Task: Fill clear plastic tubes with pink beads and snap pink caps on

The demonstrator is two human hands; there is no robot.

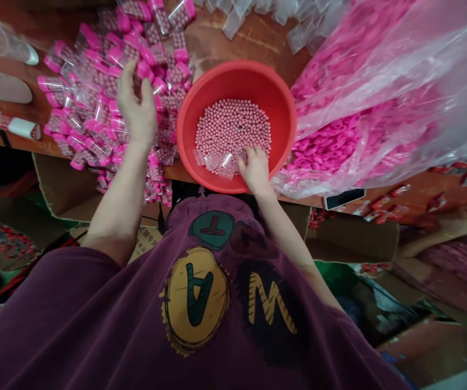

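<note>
While my left hand [137, 108] sits half-open on pink-capped tubes [91, 111], my right hand [255, 170] pinches clear bags [213, 161] edging the pink beads [232, 129].

Your left hand [136, 111] is on the pile of pink-capped clear plastic tubes [95, 92], left of the round red plastic basin [233, 73]. Your right hand [255, 170] is inside the basin's near rim, on small clear plastic bags [213, 161] lying against round pink beads [231, 130]. Clear plastic sack of pink parts [363, 119] right of basin.
</note>
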